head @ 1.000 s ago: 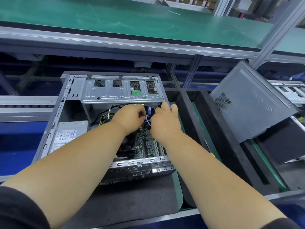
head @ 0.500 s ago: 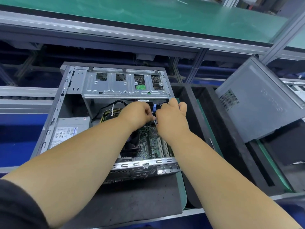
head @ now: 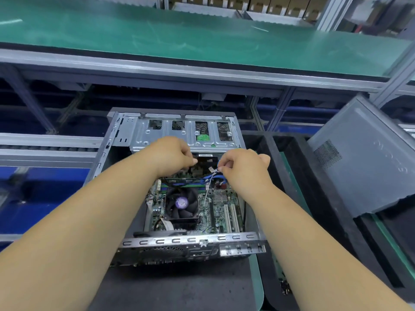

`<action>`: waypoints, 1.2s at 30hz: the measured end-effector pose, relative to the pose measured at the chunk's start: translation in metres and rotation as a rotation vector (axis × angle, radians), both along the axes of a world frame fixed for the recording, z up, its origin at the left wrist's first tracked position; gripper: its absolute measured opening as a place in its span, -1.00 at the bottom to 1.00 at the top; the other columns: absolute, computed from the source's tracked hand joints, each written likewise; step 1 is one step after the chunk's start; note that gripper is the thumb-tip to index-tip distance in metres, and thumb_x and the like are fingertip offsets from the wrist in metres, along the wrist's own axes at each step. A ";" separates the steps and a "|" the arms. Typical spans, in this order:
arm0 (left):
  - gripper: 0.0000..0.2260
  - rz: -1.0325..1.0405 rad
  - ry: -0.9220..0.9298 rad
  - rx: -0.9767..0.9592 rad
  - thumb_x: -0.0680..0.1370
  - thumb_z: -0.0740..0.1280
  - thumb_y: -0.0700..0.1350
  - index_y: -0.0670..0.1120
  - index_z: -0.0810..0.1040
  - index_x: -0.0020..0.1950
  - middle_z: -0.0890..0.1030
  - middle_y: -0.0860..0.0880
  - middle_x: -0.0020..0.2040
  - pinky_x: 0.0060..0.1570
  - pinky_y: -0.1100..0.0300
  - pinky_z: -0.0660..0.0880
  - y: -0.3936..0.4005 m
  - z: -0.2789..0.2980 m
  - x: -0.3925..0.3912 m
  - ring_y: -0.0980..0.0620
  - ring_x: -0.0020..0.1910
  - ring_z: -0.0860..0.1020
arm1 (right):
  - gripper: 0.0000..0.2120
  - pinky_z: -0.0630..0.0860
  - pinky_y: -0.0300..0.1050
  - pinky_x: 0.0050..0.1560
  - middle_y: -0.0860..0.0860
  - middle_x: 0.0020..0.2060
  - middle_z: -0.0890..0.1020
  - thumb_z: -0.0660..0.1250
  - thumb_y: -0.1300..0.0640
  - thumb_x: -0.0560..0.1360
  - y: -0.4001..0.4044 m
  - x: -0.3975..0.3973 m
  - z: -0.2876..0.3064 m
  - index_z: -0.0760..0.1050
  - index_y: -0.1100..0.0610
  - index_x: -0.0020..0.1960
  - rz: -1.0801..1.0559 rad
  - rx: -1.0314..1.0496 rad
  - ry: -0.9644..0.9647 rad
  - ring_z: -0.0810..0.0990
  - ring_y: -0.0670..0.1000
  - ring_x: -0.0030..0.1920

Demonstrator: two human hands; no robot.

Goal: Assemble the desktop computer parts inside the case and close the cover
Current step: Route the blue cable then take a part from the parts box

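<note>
An open grey computer case (head: pixel 105 151) lies on its side on a dark mat, its motherboard (head: pixel 221 212) and black cooler fan (head: pixel 182 204) exposed. A silver drive cage (head: pixel 179 133) spans the far end. Both hands reach in just below the cage. My right hand (head: pixel 244 171) pinches a white wire and blue cables (head: pixel 211 176) above the board. My left hand (head: pixel 173 154) has its fingers curled by the cage's edge; what it holds is hidden. The grey side cover (head: pixel 363 158) leans tilted at the right.
A dark foam mat (head: pixel 179 288) lies under the case. Black foam trays (head: pixel 292 176) stand to the right, between case and cover. A green-topped shelf (head: pixel 179 34) runs overhead at the back, with cartons beyond it. Conveyor rails (head: pixel 45 147) pass on the left.
The hands, close together before, have drawn apart. My right hand has pulled the white wire and blue cables up and to the right, uncovering the cooler fan and board.
</note>
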State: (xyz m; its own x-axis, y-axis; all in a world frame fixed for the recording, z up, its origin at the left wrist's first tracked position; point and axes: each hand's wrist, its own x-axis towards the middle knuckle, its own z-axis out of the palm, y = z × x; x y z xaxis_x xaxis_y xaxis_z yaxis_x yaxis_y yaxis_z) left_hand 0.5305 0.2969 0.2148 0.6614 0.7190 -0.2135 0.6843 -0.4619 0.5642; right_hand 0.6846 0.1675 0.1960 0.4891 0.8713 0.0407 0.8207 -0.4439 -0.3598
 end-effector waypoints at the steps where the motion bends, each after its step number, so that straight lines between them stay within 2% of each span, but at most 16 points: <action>1: -0.80 0.022 -0.005 0.051 0.52 0.38 0.10 0.02 0.58 -0.21 0.61 0.05 -0.27 -0.34 0.24 0.36 0.000 0.001 -0.005 0.06 -0.27 0.54 | -0.86 0.25 0.06 0.21 -0.12 -0.17 0.63 0.33 0.05 0.57 0.001 0.001 0.002 0.58 -0.13 -0.14 0.001 0.028 0.008 0.49 -0.01 0.08; 3: -0.80 0.066 -0.007 0.144 0.53 0.36 0.10 0.03 0.54 -0.22 0.59 0.06 -0.25 -0.35 0.23 0.36 0.001 0.000 -0.016 0.06 -0.27 0.53 | -0.90 0.26 0.05 0.23 -0.13 -0.04 0.61 0.32 0.04 0.57 0.005 0.003 0.005 0.59 -0.13 0.01 0.015 0.107 0.019 0.48 -0.01 0.13; 5: -0.81 0.099 -0.002 0.186 0.52 0.36 0.10 0.05 0.54 -0.22 0.59 0.09 -0.27 -0.33 0.22 0.40 0.002 -0.005 -0.027 0.07 -0.28 0.55 | -0.72 0.23 0.04 0.30 -0.10 0.19 0.54 0.30 0.04 0.57 0.011 0.005 0.005 0.52 -0.10 0.27 0.063 0.134 -0.016 0.42 0.02 0.26; 7: -0.83 0.112 0.008 0.202 0.51 0.38 0.09 0.06 0.54 -0.23 0.60 0.10 -0.27 -0.24 0.18 0.50 0.005 -0.013 -0.036 0.07 -0.25 0.57 | -0.53 0.16 0.03 0.40 -0.05 0.41 0.40 0.30 0.06 0.58 0.020 0.008 0.003 0.36 -0.05 0.47 0.155 0.096 -0.068 0.32 0.06 0.40; 10: -0.87 0.105 0.034 0.241 0.50 0.40 0.06 0.09 0.55 -0.22 0.59 0.14 -0.23 -0.13 0.14 0.53 0.014 -0.024 -0.049 0.13 -0.19 0.56 | -0.37 0.10 0.04 0.48 -0.01 0.55 0.19 0.28 0.01 0.60 0.035 0.009 -0.004 0.12 -0.02 0.60 0.260 -0.028 -0.119 0.19 0.12 0.51; 14: -0.95 -0.029 0.180 0.207 0.51 0.39 0.06 0.13 0.59 -0.13 0.57 0.19 -0.19 -0.13 0.19 0.46 0.031 -0.029 -0.066 0.22 -0.16 0.51 | -0.38 0.11 0.10 0.49 0.02 0.59 0.12 0.19 -0.07 0.64 0.055 0.012 -0.014 0.04 0.00 0.61 0.300 -0.153 -0.194 0.17 0.14 0.54; 17: -0.96 -0.083 0.250 0.156 0.53 0.37 0.07 0.15 0.60 -0.09 0.58 0.21 -0.16 -0.11 0.20 0.44 0.040 -0.031 -0.073 0.23 -0.13 0.50 | -0.45 0.13 0.08 0.47 0.01 0.56 0.21 0.10 -0.15 0.66 0.064 0.013 -0.017 0.16 0.00 0.59 0.303 -0.219 -0.267 0.25 0.14 0.50; 21: -0.92 -0.090 0.272 0.151 0.56 0.31 0.06 0.15 0.60 -0.04 0.58 0.19 -0.11 -0.04 0.17 0.46 0.044 -0.037 -0.072 0.17 -0.09 0.51 | -0.60 0.25 0.03 0.36 0.02 0.46 0.41 0.02 -0.08 0.68 0.076 0.014 -0.008 0.42 -0.03 0.43 0.277 -0.234 -0.336 0.44 0.13 0.37; 24: -0.87 -0.080 0.283 0.103 0.56 0.30 0.09 0.10 0.60 -0.08 0.59 0.16 -0.15 -0.07 0.17 0.46 0.045 -0.040 -0.070 0.19 -0.13 0.51 | -0.62 0.29 0.03 0.30 0.01 0.34 0.52 0.13 -0.15 0.63 0.082 0.020 -0.001 0.50 -0.08 0.36 0.276 -0.258 -0.298 0.48 0.13 0.31; 27: -0.78 -0.064 0.320 0.071 0.56 0.28 0.10 0.03 0.61 -0.18 0.61 0.07 -0.21 -0.09 0.14 0.49 0.045 -0.042 -0.070 0.11 -0.17 0.54 | -0.39 0.24 0.04 0.36 -0.09 0.43 0.44 0.35 -0.33 0.44 0.078 0.026 0.000 0.39 -0.19 0.45 0.293 -0.286 -0.260 0.40 0.06 0.41; 30: -0.74 -0.056 0.335 0.045 0.55 0.28 0.07 -0.01 0.61 -0.23 0.61 0.02 -0.24 -0.13 0.15 0.47 0.044 -0.040 -0.069 0.05 -0.19 0.55 | -0.35 0.23 0.01 0.35 -0.12 0.45 0.42 0.48 -0.25 0.38 0.076 0.027 -0.004 0.42 -0.20 0.43 0.259 -0.224 -0.253 0.41 0.06 0.40; 33: -0.78 -0.051 0.355 0.027 0.52 0.28 0.01 -0.08 0.60 -0.23 0.60 -0.07 -0.25 -0.22 0.16 0.43 0.041 -0.038 -0.068 -0.03 -0.21 0.53 | -0.36 0.23 0.02 0.35 -0.12 0.45 0.42 0.51 -0.21 0.37 0.075 0.024 -0.008 0.44 -0.18 0.42 0.233 -0.200 -0.247 0.41 0.07 0.40; 36: -0.79 -0.051 0.364 0.027 0.49 0.30 -0.01 -0.11 0.56 -0.24 0.52 -0.08 -0.30 -0.28 0.17 0.37 0.040 -0.035 -0.069 -0.02 -0.30 0.44 | -0.35 0.22 0.00 0.36 -0.11 0.45 0.43 0.53 -0.16 0.38 0.073 0.021 -0.010 0.44 -0.15 0.42 0.214 -0.171 -0.226 0.40 0.07 0.41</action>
